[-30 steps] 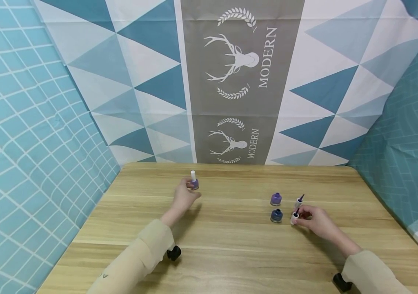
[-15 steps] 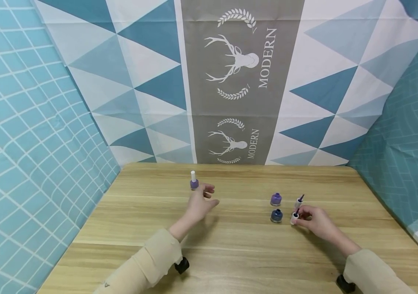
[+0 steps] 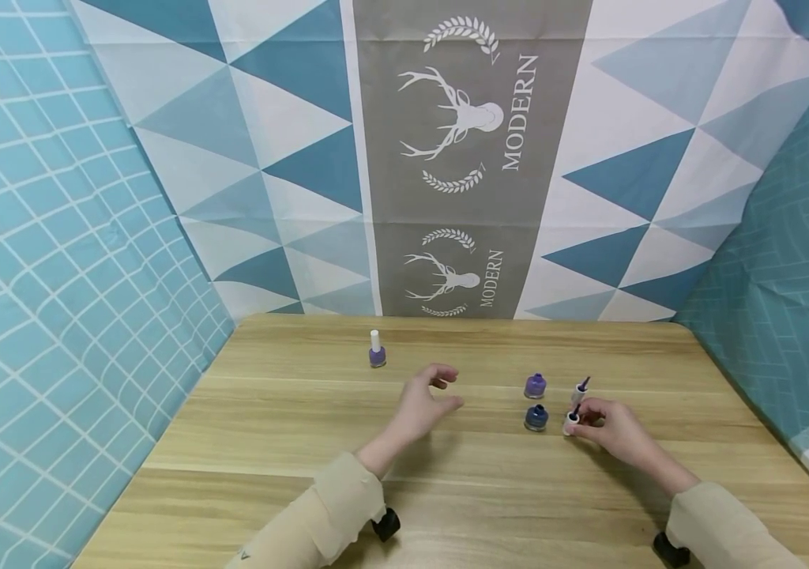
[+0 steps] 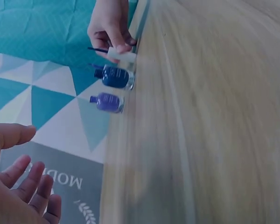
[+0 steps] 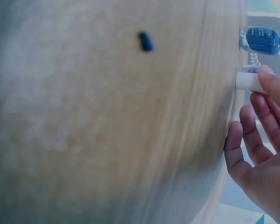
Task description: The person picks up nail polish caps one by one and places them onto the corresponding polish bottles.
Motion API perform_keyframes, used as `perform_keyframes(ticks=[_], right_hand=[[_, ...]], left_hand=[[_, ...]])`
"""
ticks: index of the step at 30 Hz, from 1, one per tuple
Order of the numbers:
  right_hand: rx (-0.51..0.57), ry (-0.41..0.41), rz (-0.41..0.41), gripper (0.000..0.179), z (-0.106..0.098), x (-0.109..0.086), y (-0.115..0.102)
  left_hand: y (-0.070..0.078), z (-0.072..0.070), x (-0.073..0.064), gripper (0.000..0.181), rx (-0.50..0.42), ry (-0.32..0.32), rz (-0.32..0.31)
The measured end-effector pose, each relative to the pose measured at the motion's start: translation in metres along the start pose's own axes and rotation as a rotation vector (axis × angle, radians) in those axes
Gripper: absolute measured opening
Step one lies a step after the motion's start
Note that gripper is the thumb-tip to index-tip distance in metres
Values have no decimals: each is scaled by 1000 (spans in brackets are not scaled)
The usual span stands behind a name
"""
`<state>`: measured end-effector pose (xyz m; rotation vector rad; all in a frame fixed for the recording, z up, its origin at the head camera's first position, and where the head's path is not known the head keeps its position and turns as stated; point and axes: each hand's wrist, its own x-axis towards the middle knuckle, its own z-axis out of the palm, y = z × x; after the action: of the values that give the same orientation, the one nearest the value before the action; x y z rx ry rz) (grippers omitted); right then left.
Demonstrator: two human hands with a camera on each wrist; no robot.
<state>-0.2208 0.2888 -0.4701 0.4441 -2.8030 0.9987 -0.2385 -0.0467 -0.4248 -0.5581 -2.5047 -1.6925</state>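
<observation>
My left hand is over the middle of the table with fingers loosely curved and nothing in them. Behind it to the left stands a capped purple nail polish bottle with a white cap. With thumb and fingers, my right hand pinches a white nail polish cap that stands on the table, dark brush pointing up. Just behind is a second white brush cap, also brush up. Left of the caps stand two uncapped bottles, one purple, one dark blue; the dark blue one is nearer me.
The wooden table meets a patterned cloth backdrop at its far edge. Blue gridded cloth hangs along the left side, teal cloth along the right. A small dark blurred spot shows on the tabletop in the right wrist view.
My left hand has let go of the capped purple bottle and moved right and nearer me, leaving it standing. The right hand has stayed on the white cap.
</observation>
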Motion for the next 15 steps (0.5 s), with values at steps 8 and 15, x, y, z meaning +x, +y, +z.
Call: perform_keyframes(ticks=[8, 15], right_hand=[[-11, 9, -14, 14, 1, 1, -2], [-5, 6, -14, 12, 1, 0, -1]], left_hand=[[1, 26, 3, 43, -40, -64, -1], [7, 45, 7, 43, -70, -112, -22]])
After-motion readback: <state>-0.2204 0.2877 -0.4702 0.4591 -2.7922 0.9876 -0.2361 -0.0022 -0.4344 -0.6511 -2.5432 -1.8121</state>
